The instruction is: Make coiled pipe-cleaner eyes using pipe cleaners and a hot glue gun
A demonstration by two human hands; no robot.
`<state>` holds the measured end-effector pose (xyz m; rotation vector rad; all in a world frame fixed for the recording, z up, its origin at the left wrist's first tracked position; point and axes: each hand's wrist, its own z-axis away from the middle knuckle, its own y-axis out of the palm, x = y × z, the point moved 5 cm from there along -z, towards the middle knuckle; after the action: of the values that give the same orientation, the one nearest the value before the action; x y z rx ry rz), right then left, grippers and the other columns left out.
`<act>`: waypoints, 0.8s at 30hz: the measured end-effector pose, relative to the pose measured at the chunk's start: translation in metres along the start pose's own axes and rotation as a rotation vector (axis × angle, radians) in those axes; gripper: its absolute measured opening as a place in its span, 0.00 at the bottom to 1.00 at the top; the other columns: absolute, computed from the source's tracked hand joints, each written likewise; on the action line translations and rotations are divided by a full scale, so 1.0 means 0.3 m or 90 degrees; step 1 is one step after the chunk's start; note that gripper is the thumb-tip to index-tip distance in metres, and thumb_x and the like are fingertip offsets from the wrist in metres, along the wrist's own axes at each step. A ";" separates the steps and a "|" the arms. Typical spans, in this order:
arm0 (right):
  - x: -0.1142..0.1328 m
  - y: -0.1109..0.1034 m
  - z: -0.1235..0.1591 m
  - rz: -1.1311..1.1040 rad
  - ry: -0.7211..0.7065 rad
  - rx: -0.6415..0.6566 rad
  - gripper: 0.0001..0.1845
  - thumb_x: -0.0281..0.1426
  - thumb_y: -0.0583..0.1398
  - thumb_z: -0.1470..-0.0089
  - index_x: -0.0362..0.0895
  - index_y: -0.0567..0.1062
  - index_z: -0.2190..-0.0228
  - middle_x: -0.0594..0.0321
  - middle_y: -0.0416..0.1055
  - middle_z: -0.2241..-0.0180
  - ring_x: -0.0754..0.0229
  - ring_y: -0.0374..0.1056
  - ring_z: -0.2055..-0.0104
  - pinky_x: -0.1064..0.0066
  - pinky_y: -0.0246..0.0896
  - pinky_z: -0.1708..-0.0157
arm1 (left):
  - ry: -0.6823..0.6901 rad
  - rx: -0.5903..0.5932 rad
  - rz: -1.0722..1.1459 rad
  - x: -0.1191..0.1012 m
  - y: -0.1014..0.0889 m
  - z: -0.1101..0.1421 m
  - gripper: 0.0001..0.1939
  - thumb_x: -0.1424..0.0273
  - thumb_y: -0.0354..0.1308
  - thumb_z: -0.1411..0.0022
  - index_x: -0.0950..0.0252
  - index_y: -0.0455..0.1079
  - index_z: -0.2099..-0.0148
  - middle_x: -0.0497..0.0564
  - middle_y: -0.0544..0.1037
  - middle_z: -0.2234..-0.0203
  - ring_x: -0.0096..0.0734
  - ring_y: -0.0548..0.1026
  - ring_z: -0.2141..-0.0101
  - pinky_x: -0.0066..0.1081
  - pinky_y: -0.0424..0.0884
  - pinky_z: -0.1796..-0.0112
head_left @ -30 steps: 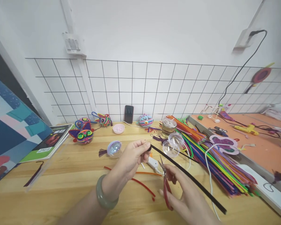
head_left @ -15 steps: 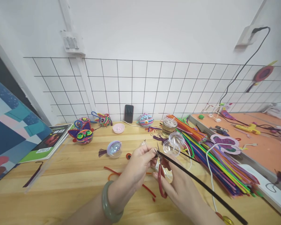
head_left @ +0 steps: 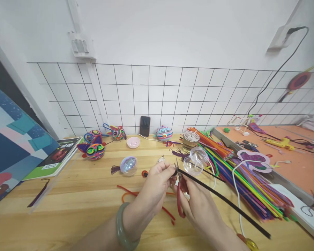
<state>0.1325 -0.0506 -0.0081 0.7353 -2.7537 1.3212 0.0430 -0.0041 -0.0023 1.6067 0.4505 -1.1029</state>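
Note:
My right hand (head_left: pixel 200 202) is closed round the red handles of a pair of scissors (head_left: pixel 180 205), whose blades point up and away from me. A long black pipe cleaner (head_left: pixel 225 202) runs from between the blades down to the lower right, over my right hand. Its near end is pinched in the fingers of my left hand (head_left: pixel 157 181), right beside the blades. Some of the left fingertips are hidden behind the thumb. Below the hands lie red pipe cleaner pieces (head_left: pixel 169 215) on the wooden table.
A bundle of coloured pipe cleaners (head_left: pixel 243 188) lies to the right, near clear plastic half-shells (head_left: pixel 193 165) and a white cable (head_left: pixel 235 188). A shiny clear ball with a tassel (head_left: pixel 129 165) sits left. Wrapped colourful ornaments (head_left: pixel 94 150) and a phone (head_left: pixel 145 126) stand behind.
The scissor blades look slightly more apart round the black pipe cleaner. Its far end has swung a little up and left. The whole view has shifted slightly.

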 end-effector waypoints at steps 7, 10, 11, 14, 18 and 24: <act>-0.015 0.019 0.017 0.006 0.000 -0.003 0.17 0.29 0.46 0.44 0.37 0.61 0.54 0.51 0.73 0.71 0.54 0.70 0.73 0.64 0.66 0.73 | 0.008 -0.007 -0.003 0.002 -0.002 -0.002 0.06 0.70 0.58 0.50 0.68 0.67 0.74 0.46 0.65 0.81 0.23 0.63 0.78 0.25 0.59 0.74; -0.023 0.019 0.023 -0.023 0.005 -0.006 0.15 0.29 0.47 0.44 0.39 0.62 0.55 0.53 0.73 0.72 0.56 0.70 0.74 0.67 0.66 0.74 | 0.002 -0.016 -0.014 0.010 -0.008 -0.008 0.08 0.69 0.59 0.51 0.68 0.66 0.76 0.46 0.66 0.82 0.23 0.62 0.78 0.25 0.59 0.74; -0.026 0.017 0.024 -0.034 0.009 0.003 0.15 0.29 0.47 0.44 0.39 0.62 0.55 0.54 0.73 0.72 0.56 0.70 0.74 0.67 0.65 0.74 | -0.001 -0.018 -0.020 0.013 -0.013 -0.012 0.09 0.68 0.59 0.52 0.68 0.66 0.76 0.46 0.66 0.82 0.23 0.62 0.78 0.26 0.58 0.74; -0.040 0.008 0.032 -0.071 0.031 0.041 0.14 0.31 0.48 0.44 0.39 0.63 0.56 0.56 0.71 0.73 0.57 0.69 0.74 0.69 0.65 0.74 | 0.003 -0.036 -0.048 0.013 -0.039 -0.028 0.10 0.67 0.61 0.53 0.68 0.65 0.76 0.46 0.65 0.82 0.22 0.62 0.79 0.25 0.58 0.74; -0.052 -0.022 0.065 -0.073 0.011 0.061 0.15 0.32 0.50 0.45 0.40 0.62 0.56 0.55 0.71 0.71 0.57 0.70 0.72 0.69 0.65 0.73 | 0.069 -0.070 -0.076 -0.032 -0.089 -0.050 0.12 0.64 0.60 0.51 0.67 0.65 0.76 0.45 0.65 0.82 0.21 0.61 0.80 0.24 0.56 0.76; -0.070 0.054 0.206 -0.053 -0.045 0.356 0.11 0.25 0.53 0.52 0.46 0.68 0.65 0.64 0.72 0.74 0.59 0.71 0.73 0.73 0.62 0.75 | 0.100 -0.085 -0.048 -0.091 -0.121 -0.059 0.11 0.65 0.61 0.51 0.66 0.65 0.74 0.41 0.61 0.85 0.17 0.56 0.83 0.22 0.52 0.80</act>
<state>0.1568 -0.0789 -0.0641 0.9102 -2.3673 2.1080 0.0094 0.0310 0.0000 1.5738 0.6790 -0.9842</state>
